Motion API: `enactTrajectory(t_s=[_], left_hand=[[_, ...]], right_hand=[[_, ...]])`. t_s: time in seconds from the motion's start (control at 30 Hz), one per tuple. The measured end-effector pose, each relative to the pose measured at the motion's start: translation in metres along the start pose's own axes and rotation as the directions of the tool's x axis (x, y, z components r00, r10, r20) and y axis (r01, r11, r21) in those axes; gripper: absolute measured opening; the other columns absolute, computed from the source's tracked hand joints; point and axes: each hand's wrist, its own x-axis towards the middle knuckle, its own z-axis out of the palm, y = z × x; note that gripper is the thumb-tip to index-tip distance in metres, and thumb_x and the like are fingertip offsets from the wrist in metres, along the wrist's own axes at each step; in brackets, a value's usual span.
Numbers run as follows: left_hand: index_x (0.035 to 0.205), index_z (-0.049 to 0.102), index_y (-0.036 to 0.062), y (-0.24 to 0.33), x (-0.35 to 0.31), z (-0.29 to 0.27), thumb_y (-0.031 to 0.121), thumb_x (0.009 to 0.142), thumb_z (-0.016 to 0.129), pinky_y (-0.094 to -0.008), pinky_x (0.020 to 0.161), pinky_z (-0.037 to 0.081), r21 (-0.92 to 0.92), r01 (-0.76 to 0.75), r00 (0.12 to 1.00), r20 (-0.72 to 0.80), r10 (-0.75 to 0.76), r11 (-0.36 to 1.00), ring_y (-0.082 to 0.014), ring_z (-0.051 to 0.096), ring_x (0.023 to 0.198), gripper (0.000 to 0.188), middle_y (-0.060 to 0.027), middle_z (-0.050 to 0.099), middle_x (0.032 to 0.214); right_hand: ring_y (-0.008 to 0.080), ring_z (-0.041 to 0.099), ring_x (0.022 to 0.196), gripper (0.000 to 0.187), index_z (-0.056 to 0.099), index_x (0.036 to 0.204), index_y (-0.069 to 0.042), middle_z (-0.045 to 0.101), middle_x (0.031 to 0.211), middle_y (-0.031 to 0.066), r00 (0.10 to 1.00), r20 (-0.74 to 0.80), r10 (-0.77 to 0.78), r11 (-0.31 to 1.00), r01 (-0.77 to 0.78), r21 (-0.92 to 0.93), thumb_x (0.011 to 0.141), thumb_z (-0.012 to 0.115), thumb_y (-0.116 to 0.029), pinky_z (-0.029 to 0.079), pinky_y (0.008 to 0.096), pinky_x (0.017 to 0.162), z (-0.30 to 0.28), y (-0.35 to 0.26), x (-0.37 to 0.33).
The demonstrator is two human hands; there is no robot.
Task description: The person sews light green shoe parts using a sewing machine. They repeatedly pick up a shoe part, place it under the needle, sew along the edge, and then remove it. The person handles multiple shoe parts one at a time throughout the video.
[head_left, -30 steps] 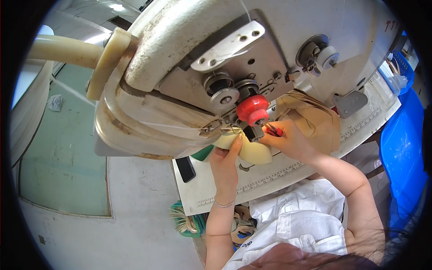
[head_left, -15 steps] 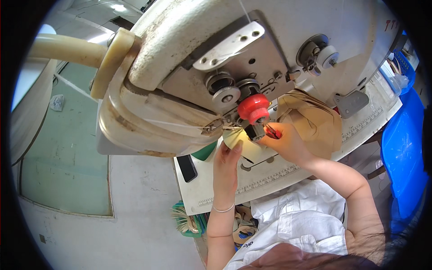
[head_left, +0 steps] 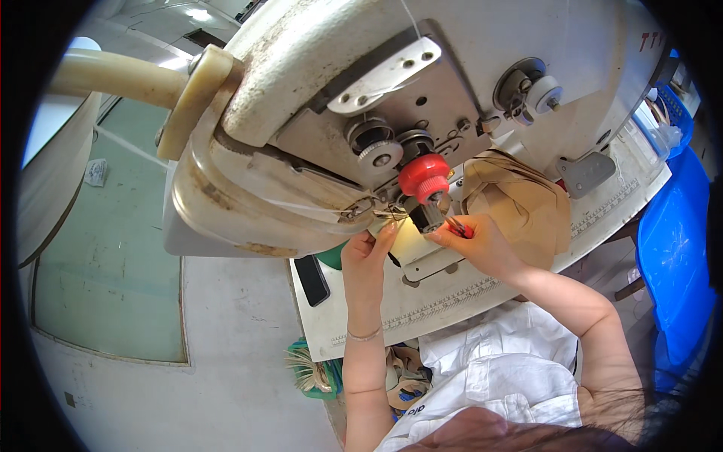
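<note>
The sewing machine's head point(head_left: 301, 158) fills the upper middle, with a red knob point(head_left: 423, 175) above the needle area. My left hand point(head_left: 367, 252) is raised just left of the needle area, thumb and forefinger pinched together. What lies between those fingertips is too small to make out. To the right of the presser area, my right hand point(head_left: 482, 242) is closed around a small red-handled tool point(head_left: 462, 228) with dark metal tips pointing toward the needle. A yellowish lamp glow falls on the machine bed point(head_left: 410, 245) between the hands.
Tan cut pieces point(head_left: 520, 200) are stacked behind my right hand. A black phone point(head_left: 312, 280) lies at the left of the white table point(head_left: 444, 305), near a green item point(head_left: 331, 257). A blue plastic sheet or bin point(head_left: 674, 264) stands right; a green basket point(head_left: 316, 380) is below.
My left hand has shifted slightly left and up, its fingers now pinched. The pale piece seen at its fingertips is now mostly out of sight. My right hand barely moved, keeping the red-handled tool.
</note>
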Motion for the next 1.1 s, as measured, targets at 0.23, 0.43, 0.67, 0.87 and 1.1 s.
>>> enactTrajectory(t_s=[0.23,0.43,0.67,0.87,1.1], left_hand=[[0.096,0.064,-0.0017,0.007,-0.015,0.007,0.015,0.084,0.065,-0.0170,0.065,0.041,0.226,-0.018,0.998,0.067,0.003,0.974,-0.0027,0.053,0.072,0.021,0.0000,0.063,0.083],[0.098,0.064,-0.0013,0.007,-0.004,0.000,0.015,0.085,0.065,-0.0169,0.058,0.041,0.161,0.050,0.998,0.036,-0.056,0.986,-0.0013,0.053,0.067,0.021,-0.0001,0.063,0.081],[0.098,0.063,-0.0020,-0.011,0.008,-0.014,0.017,0.084,0.066,-0.0168,0.061,0.043,-0.012,0.129,0.990,0.059,-0.128,0.992,-0.0032,0.054,0.069,0.024,-0.0013,0.064,0.082],[0.098,0.064,-0.0023,-0.017,-0.003,-0.022,0.020,0.080,0.070,-0.0195,0.065,0.047,0.099,0.259,0.932,0.234,-0.275,0.961,-0.0068,0.059,0.074,0.030,-0.0044,0.066,0.085],[0.102,0.060,-0.0046,-0.019,0.006,-0.021,0.017,0.079,0.070,-0.0232,0.066,0.049,0.007,0.221,0.956,0.197,-0.218,0.975,-0.0106,0.061,0.076,0.033,-0.0077,0.065,0.090]], right_hand=[[0.0015,0.035,0.053,0.025,0.063,0.082,-0.004,0.044,0.056,-0.0055,0.998,0.052,0.039,0.993,-0.044,0.110,0.086,0.064,-0.029,0.029,0.0200,0.049,0.005,0.012,-0.011],[0.0018,0.034,0.053,0.027,0.063,0.076,-0.003,0.042,0.055,-0.0055,1.000,0.008,0.005,0.989,-0.006,0.149,0.086,0.063,-0.028,0.028,0.0215,0.048,0.016,0.006,-0.022],[0.0028,0.032,0.053,0.023,0.066,0.080,0.000,0.043,0.054,-0.0036,0.999,-0.024,0.032,0.999,-0.032,0.020,0.085,0.065,-0.022,0.028,0.0228,0.046,0.023,-0.001,-0.039],[0.0034,0.034,0.053,0.021,0.065,0.081,0.001,0.045,0.054,-0.0020,1.000,-0.024,0.013,0.998,-0.012,0.060,0.084,0.065,-0.019,0.030,0.0241,0.046,0.028,-0.004,-0.041],[0.0043,0.035,0.052,0.020,0.065,0.082,0.000,0.045,0.053,-0.0009,0.998,-0.070,-0.004,1.000,0.006,0.026,0.083,0.066,-0.019,0.032,0.0243,0.046,0.032,0.001,-0.027]])
